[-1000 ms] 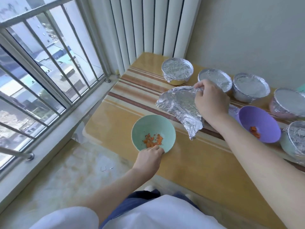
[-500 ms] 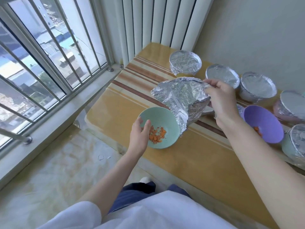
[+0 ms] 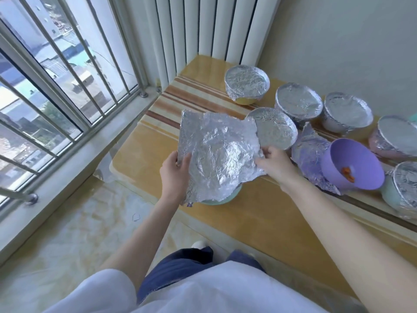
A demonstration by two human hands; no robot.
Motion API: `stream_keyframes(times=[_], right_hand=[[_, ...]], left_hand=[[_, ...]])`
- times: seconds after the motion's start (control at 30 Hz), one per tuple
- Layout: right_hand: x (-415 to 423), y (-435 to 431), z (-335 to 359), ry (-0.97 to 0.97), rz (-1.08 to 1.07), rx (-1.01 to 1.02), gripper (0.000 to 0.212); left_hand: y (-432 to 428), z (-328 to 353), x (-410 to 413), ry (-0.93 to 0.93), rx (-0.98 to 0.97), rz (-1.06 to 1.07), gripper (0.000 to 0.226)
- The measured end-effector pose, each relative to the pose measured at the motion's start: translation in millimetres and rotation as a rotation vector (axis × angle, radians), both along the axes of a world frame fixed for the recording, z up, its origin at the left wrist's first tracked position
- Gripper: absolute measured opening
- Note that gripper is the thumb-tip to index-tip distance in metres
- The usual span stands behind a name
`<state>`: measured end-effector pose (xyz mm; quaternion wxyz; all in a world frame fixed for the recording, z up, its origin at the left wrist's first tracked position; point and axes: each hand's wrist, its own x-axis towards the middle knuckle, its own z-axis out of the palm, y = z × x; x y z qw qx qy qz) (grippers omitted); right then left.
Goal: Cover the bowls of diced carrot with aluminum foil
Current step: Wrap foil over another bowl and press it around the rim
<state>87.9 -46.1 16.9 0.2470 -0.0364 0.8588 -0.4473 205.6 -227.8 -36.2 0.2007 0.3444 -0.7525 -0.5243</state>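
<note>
A crinkled sheet of aluminum foil (image 3: pixel 216 152) is spread over the light green bowl (image 3: pixel 216 201), of which only the near rim shows; the carrot inside is hidden. My left hand (image 3: pixel 174 175) grips the sheet's left edge. My right hand (image 3: pixel 274 162) pinches its right edge. To the right, an uncovered purple bowl (image 3: pixel 352 164) holds a few carrot pieces (image 3: pixel 347 173) and leans on a second loose foil sheet (image 3: pixel 312 152).
Several foil-covered bowls stand along the back and right of the yellow striped table (image 3: pixel 248 222), the nearest (image 3: pixel 276 131) just behind my right hand. A barred window (image 3: pixel 56 86) is on the left, vertical blinds (image 3: pixel 209 30) behind. The table's near edge faces my legs.
My left hand left the green bowl's rim and took the foil's left edge. Both hands spread the sheet flat and lowered it over the bowl, hiding the carrot.
</note>
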Motion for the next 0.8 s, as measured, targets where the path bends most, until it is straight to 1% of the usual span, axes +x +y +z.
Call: stream_keyframes(times=[0.07,0.13,0.17,0.23,0.33,0.4,0.53,0.63,0.73,0.8], right_hand=[[-0.8,-0.1,-17.6,-0.117,0.097,0.146,0.021],[1.0,-4.2,-31.7,-0.141,0.159,0.280,0.030],[2.4,-7.3,-37.4,-0.119,0.172,0.335,0.035],[5.7,-14.3,-45.6,-0.041,0.170,0.440,0.040],[8.6,-21.1,-57.2,0.087,0.099,0.525,0.032],[10.0,-22.9,-62.7,0.145,0.057,0.535,0.031],[13.8,-21.8,-67.4,0.241,0.087,0.546,0.028],[14.7,-18.9,-73.3,0.210,0.104,0.550,0.027],[17.9,-16.0,-77.0,0.146,0.093,0.454,0.025],[18.4,-13.9,-77.5,0.155,0.079,0.394,0.024]], left_hand=[[-4.9,-4.6,4.6,-0.037,-0.095,-0.034,0.040],[-7.8,-10.1,7.3,-0.063,-0.160,-0.062,0.041],[-8.3,-12.8,8.4,-0.073,-0.174,-0.071,0.040],[-9.0,-18.8,9.0,-0.081,-0.173,-0.066,0.039],[-11.3,-25.0,9.3,-0.119,-0.267,-0.059,0.037],[-13.9,-30.8,9.6,-0.152,-0.316,-0.061,0.033],[-17.7,-42.8,8.6,-0.204,-0.314,-0.049,0.031],[-17.2,-48.0,7.1,-0.193,-0.298,-0.039,0.029],[-15.3,-50.7,7.1,-0.166,-0.271,-0.025,0.029],[-14.2,-51.3,8.0,-0.139,-0.236,-0.005,0.030]])
